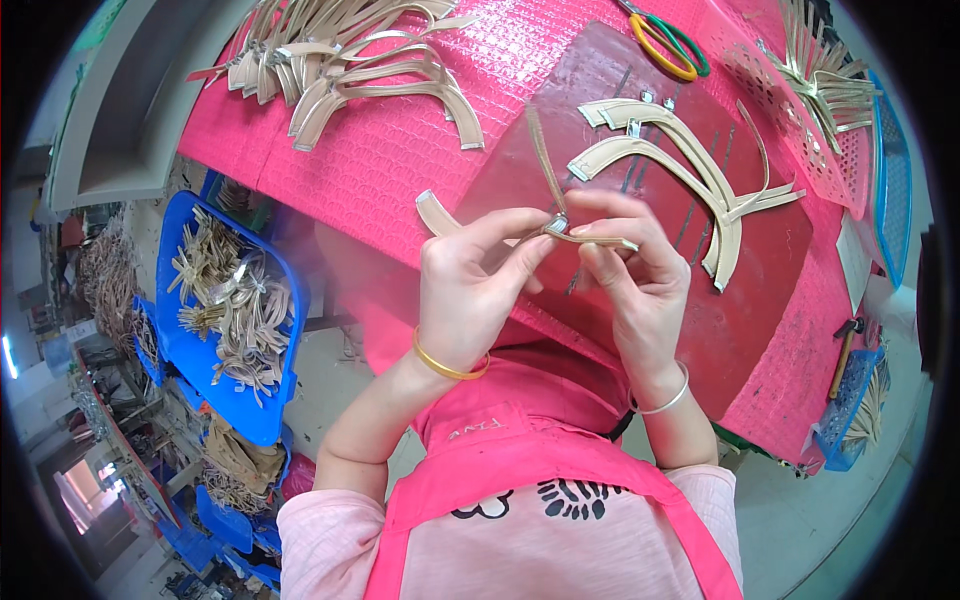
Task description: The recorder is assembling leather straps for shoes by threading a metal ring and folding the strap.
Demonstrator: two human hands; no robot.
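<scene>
Both hands are raised together over the near part of a dark red mat [760, 300]. They pinch a beige strap piece [543, 160] whose narrow end sticks up and away from me. My left hand [465, 285] closes thumb and forefinger near a small shiny silvery fitting [558, 224] on the strap. Thumb and fingers of my right hand [645, 275] grip the thin strap end pointing right. A wider curved end [435, 212] shows beyond my left hand. On the mat to the right lie several curved beige strap pieces [690, 150], overlapping.
A pile of similar straps [380, 80] covers the far left of the pink tabletop [290, 180]. Green-and-yellow-handled scissors [670, 50] lie at the far edge. A pink perforated basket [800, 130] stands at the right. Left of the table, a blue bin [265, 420] holds many straps.
</scene>
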